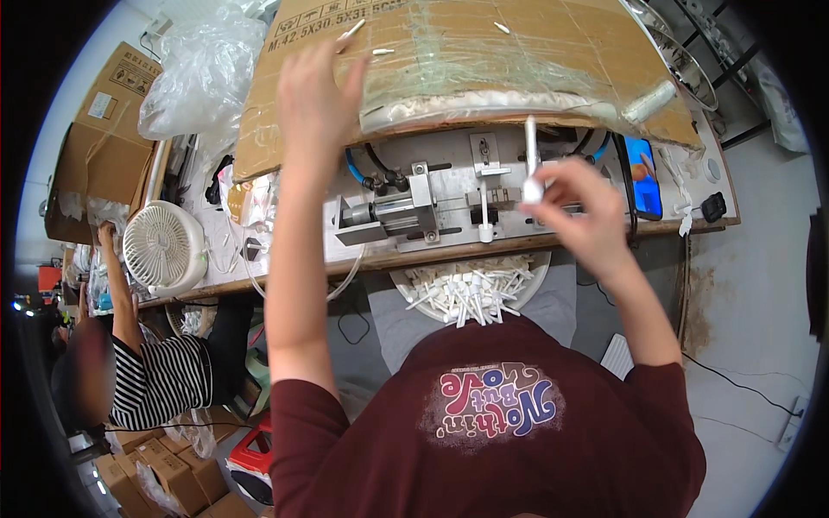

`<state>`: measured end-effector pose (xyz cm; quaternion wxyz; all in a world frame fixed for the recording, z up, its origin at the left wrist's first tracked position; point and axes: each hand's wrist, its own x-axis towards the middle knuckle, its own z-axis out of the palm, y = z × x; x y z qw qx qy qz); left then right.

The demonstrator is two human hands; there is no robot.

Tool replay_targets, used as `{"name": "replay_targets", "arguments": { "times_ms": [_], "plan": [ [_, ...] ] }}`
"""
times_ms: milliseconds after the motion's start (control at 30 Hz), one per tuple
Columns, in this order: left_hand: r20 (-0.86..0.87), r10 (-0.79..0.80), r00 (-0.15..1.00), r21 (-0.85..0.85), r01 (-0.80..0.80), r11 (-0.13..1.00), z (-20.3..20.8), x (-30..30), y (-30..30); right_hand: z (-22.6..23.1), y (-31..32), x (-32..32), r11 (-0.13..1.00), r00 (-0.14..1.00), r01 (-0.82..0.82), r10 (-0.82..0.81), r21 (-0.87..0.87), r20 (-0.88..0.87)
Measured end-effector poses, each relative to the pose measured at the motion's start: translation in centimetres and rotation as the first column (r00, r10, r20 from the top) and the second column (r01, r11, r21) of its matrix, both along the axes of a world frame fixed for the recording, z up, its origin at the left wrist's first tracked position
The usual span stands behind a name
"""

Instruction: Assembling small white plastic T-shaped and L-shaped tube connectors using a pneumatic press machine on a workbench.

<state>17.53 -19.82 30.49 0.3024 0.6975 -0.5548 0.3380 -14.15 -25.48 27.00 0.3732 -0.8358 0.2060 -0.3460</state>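
Note:
My left hand point(315, 108) is over the cardboard sheet point(475, 43), its thumb apart from the fingers and nothing visibly held. Close to its fingertips lie two small white pointed pieces, one point(352, 29) beyond them and one point(383, 52) to the right. My right hand point(583, 211) pinches a white plastic stick with a round end point(532, 155), held upright in front of the metal fixture point(485, 155). Another white stick point(485, 220) stands at the fixture's middle. To its left is a pneumatic cylinder point(393, 216) on the metal plate.
A basin point(542, 276) of many white sticks rests on my lap. A white fan point(164, 249) and clear plastic bags point(203, 69) are at the left. A phone point(643, 177) leans at the bench's right. At far left, a person in a striped shirt point(173, 380) sits at the bench.

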Motion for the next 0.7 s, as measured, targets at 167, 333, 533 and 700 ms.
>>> {"name": "replay_targets", "arguments": {
  "times_ms": [167, 333, 533, 700],
  "plan": [
    [0.209, 0.195, 0.958, 0.016, -0.202, 0.979, -3.5, 6.4, -5.3, -5.3, 3.7, -0.4, 0.898, 0.995, -0.024, -0.022, -0.438, -0.100],
    [0.082, 0.176, 0.981, 0.434, -0.194, 0.880, -4.0, 8.2, -6.4, -7.1, 4.6, 0.4, 0.775, 0.954, -0.082, -0.121, -0.627, -0.273],
    [-0.143, 0.043, 0.989, 0.261, -0.005, 0.965, -2.6, 7.2, -4.7, -6.6, 4.6, 2.4, 0.710, 0.927, -0.096, -0.193, -0.698, -0.323],
    [-0.717, -0.353, 0.602, -0.157, 0.353, 0.922, 0.7, -0.4, -1.5, -6.0, 4.7, 2.5, 0.689, 0.906, -0.135, -0.205, -0.712, -0.371]
  ]
}}
